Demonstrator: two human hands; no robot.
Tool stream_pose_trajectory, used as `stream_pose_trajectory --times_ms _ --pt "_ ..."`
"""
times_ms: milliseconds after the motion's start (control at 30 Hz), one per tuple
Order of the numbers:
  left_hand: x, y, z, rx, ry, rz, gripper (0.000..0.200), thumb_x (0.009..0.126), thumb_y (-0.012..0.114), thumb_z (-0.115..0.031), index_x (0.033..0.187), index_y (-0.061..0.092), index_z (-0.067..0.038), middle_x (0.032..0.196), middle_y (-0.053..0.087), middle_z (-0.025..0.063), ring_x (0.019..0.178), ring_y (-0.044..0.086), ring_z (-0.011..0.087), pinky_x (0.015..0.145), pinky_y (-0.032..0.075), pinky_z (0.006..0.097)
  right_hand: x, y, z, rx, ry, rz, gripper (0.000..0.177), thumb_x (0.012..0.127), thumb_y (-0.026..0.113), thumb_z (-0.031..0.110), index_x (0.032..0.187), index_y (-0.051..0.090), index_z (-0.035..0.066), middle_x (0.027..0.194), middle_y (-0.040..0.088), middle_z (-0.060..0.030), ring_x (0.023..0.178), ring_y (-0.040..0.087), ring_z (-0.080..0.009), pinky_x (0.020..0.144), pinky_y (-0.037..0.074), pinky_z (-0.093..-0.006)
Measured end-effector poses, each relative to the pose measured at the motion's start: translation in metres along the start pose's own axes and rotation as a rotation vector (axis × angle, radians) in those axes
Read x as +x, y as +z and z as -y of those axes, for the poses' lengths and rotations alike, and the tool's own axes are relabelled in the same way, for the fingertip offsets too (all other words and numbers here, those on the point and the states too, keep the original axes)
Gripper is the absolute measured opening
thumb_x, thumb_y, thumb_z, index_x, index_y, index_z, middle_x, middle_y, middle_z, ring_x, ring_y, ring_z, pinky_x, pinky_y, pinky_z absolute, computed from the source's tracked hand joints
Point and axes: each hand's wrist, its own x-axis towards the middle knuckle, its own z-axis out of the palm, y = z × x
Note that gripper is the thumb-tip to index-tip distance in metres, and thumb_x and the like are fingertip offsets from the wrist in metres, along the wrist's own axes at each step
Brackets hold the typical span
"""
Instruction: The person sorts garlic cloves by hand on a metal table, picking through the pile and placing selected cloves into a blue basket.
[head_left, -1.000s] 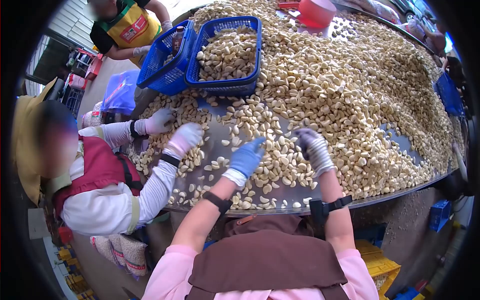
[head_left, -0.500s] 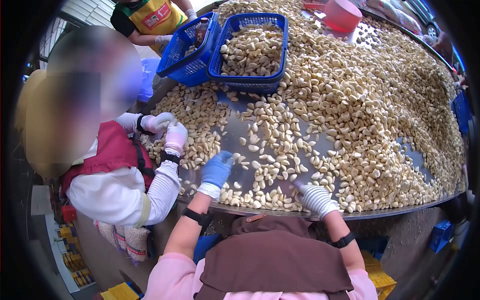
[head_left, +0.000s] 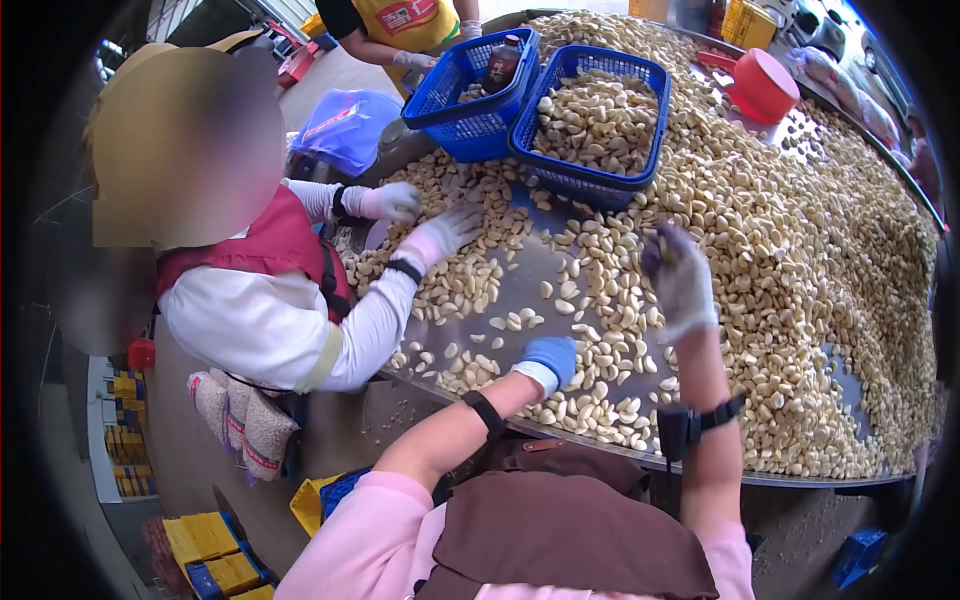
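Note:
My left hand (head_left: 550,362), in a blue glove over a white one, is low over the garlic cloves (head_left: 600,415) near the front rim. Its fingers curl downward and the palm side is hidden. My right hand (head_left: 682,285), in a white glove with dark fingertips, is raised over the pile in front of a blue basket (head_left: 590,185). Those fingers are bent together and blurred; what they hold, if anything, is not clear. Loose pale cloves lie around both hands on the metal table (head_left: 525,265).
A second blue basket (head_left: 465,125) holds a dark bottle (head_left: 502,65). A red tub (head_left: 765,87) stands at the back. On the left, a co-worker's gloved hand (head_left: 440,238) rests among cloves; another person (head_left: 405,25) stands beyond. Filled sacks (head_left: 265,430) are below the table.
The view has shifted, so the table appears farther right. My right hand has lifted from the front rim toward the basket. My left hand stays near the rim. The co-worker's hands have parted and lowered.

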Motion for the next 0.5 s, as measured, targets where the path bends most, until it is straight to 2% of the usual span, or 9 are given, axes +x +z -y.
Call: stream_pose_trajectory --times_ms 67,200,233,267,300,333,400,467,500 --pt "-0.003 -0.002 -0.002 -0.015 0.023 0.074 0.026 0.083 0.056 -0.02 0.098 0.068 -0.003 0.097 0.07 0.022 0.085 0.069 0.0373 0.075 0.054 0.046 0.021 0.076 0.031 0.035 -0.124 0.111 0.017 0.096 0.059 0.02 0.102 0.056 0.005 0.092 0.058 -0.0063 0.081 0.056 -0.0149 0.077 0.049 -0.0283" --pt "0.009 -0.005 0.031 -0.287 0.189 0.271 0.033 0.083 0.061 -0.031 0.092 0.072 -0.001 0.089 0.071 0.0192 0.074 0.069 0.0334 0.071 0.055 0.045 0.058 0.105 0.039 -0.721 -0.649 -0.038 0.051 0.096 0.059 0.019 0.137 0.043 -0.007 0.135 0.053 -0.0179 0.129 0.047 -0.0231 0.109 0.036 -0.0313" --pt "0.003 -0.004 0.051 -0.633 0.171 0.278 0.035 0.084 0.062 -0.037 0.089 0.069 -0.004 0.077 0.069 0.011 0.066 0.066 0.022 0.062 0.054 0.0383 0.027 0.11 0.041 -0.594 -0.481 0.086 0.062 0.096 0.058 0.016 0.147 0.03 -0.005 0.149 0.039 -0.0198 0.136 0.04 -0.0227 0.111 0.033 -0.0315" --pt "-0.018 -0.025 0.063 -1.177 0.002 0.46 0.028 0.086 0.059 -0.037 0.085 0.063 -0.009 0.069 0.062 0.003 0.057 0.06 0.011 0.049 0.048 0.0285 0.023 0.09 0.031 -0.62 -0.412 0.127 0.049 0.094 0.058 0.007 0.14 0.045 -0.002 0.135 0.055 -0.016 0.113 0.057 -0.0163 0.097 0.044 -0.0241" --pt "-0.028 -0.01 0.088 -1.669 0.013 0.443 0.02 0.089 0.057 -0.032 0.084 0.059 -0.012 0.068 0.057 -0.0006 0.048 0.052 0.0062 0.041 0.04 0.0222 0.014 0.064 0.022 -0.719 -0.355 0.209 0.037 0.093 0.061 0.009 0.128 0.059 -0.001 0.121 0.065 -0.0098 0.105 0.06 -0.0128 0.094 0.047 -0.0251" --pt "-0.051 -0.034 0.101 -1.856 0.055 0.411 0.019 0.089 0.054 -0.024 0.083 0.056 -0.006 0.065 0.052 0.0045 0.041 0.046 0.0098 0.036 0.037 0.0228 0.0 0.038 0.015 -0.989 -0.252 0.209 0.03 0.092 0.062 0.012 0.12 0.065 0.003 0.112 0.069 -0.007 0.101 0.062 -0.0123 0.09 0.048 -0.0262" --pt "-0.073 -0.037 0.132 -1.959 0.102 0.229 0.022 0.09 0.055 -0.023 0.094 0.057 -0.002 0.08 0.063 0.0131 0.054 0.06 0.0138 0.039 0.045 0.0224 -0.034 -0.014 0.009 -1.287 -0.19 0.17 0.03 0.089 0.066 0.019 0.117 0.066 0.007 0.107 0.07 -0.0144 0.099 0.067 -0.0225 0.089 0.05 -0.0315" --pt "-0.086 -0.036 0.144 -2.019 0.068 0.062 0.031 0.095 0.057 -0.031 0.106 0.061 -0.002 0.091 0.064 0.0152 0.059 0.064 0.0157 0.04 0.046 0.0212 -0.057 -0.082 0.014 -1.818 -0.267 -0.086 0.04 0.085 0.064 0.021 0.123 0.06 0.007 0.106 0.066 -0.0203 0.093 0.065 -0.039 0.083 0.052 -0.0444" --pt "-0.078 -0.024 0.159 -2.164 0.12 0.194 0.029 0.096 0.056 -0.03 0.105 0.061 -0.003 0.089 0.064 0.0137 0.058 0.062 0.0145 0.038 0.044 0.02 -0.074 -0.108 0.022 -2.004 -0.259 -0.285 0.048 0.084 0.062 0.016 0.131 0.053 0.005 0.108 0.065 -0.0232 0.094 0.065 -0.0378 0.081 0.053 -0.0432"
